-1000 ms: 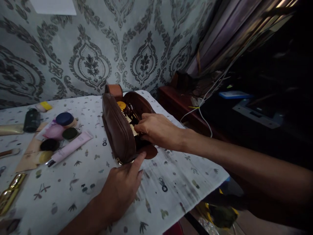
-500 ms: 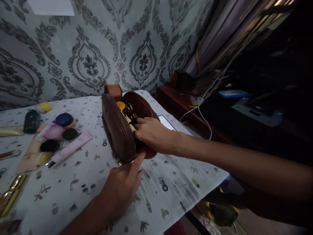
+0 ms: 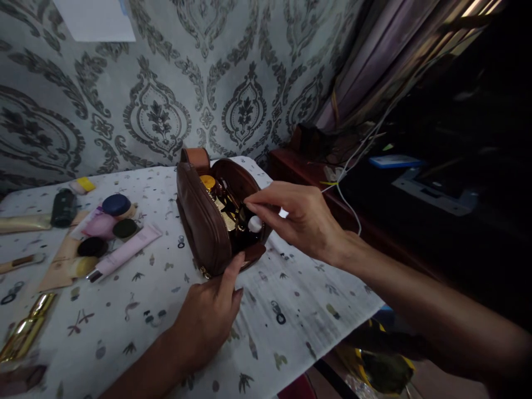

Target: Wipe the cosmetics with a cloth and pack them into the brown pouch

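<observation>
A brown zip-up cosmetic bag (image 3: 203, 227) stands on the table with its top unzipped and its far-side flap folded outward. Inside show a yellow-orange round cap (image 3: 208, 182), a shiny gold item (image 3: 226, 216), a white cap (image 3: 255, 224) and dark glossy items. My right hand (image 3: 301, 216) is over the bag's right side, thumb and index finger pinched together above the contents; what they hold, if anything, I cannot make out. My left hand (image 3: 208, 316) holds the bag's near end, its index finger laid on the edge by the zip.
Left on the patterned cloth (image 3: 158, 310) lie a pink tube (image 3: 127, 252), a blue-lidded jar (image 3: 116, 205), a dark green bottle (image 3: 64, 208), a brush (image 3: 20, 262) and a gold bottle (image 3: 29, 327). A white cable (image 3: 353, 208) hangs at the right.
My right hand has lifted out of the bag and moved slightly up and right, uncovering the white cap and other contents. My left hand has stayed at the bag's near end.
</observation>
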`<state>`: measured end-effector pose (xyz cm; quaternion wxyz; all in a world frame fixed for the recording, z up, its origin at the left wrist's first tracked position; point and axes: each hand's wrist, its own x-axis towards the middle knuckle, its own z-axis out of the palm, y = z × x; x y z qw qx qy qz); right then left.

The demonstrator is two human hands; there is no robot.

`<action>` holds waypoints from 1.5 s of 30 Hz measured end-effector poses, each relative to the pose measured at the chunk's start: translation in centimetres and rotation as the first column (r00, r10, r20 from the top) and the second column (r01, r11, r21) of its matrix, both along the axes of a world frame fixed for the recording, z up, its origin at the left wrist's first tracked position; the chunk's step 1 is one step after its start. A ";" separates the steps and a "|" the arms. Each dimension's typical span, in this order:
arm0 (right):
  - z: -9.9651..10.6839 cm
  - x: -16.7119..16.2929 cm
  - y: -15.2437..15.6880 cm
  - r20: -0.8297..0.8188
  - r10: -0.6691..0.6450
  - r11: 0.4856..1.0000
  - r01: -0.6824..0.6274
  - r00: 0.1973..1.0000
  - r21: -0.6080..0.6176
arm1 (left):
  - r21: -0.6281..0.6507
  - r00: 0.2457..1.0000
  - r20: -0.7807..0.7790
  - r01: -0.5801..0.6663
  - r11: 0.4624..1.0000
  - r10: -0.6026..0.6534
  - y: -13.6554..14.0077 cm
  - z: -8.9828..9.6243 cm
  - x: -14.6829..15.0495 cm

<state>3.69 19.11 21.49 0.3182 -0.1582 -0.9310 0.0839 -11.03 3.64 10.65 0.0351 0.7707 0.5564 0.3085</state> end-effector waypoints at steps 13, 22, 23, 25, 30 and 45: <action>-5.8 0.4 -6.0 -0.237 0.171 0.985 -0.175 0.956 0.002 | -0.125 0.975 0.183 -0.106 0.986 0.128 -6.4 -0.2 -3.6; -8.2 -1.2 -8.6 -0.249 0.165 0.945 -0.225 0.954 -0.238 | 0.001 0.853 0.160 -0.503 0.864 0.496 -14.6 -2.0 -8.2; -8.4 -1.6 -8.9 -0.228 0.173 0.927 -0.237 0.958 -0.292 | 0.056 0.837 0.105 -0.544 0.837 0.537 -15.4 -1.9 -9.0; -8.5 -2.4 -9.5 -0.179 0.200 0.876 -0.257 0.963 -0.408 | 0.144 0.775 0.001 -0.626 0.767 0.632 -17.0 -1.7 -10.8; -7.9 -5.0 -11.2 -0.088 0.303 0.733 -0.291 0.949 -0.614 | 0.081 0.653 -0.159 -0.739 0.669 0.740 -19.9 -1.0 -15.4; -11.9 -11.2 -15.9 -0.115 0.537 0.340 -0.338 0.836 -0.877 | -0.186 0.619 -0.170 -0.784 0.592 0.767 -21.2 -0.6 -18.6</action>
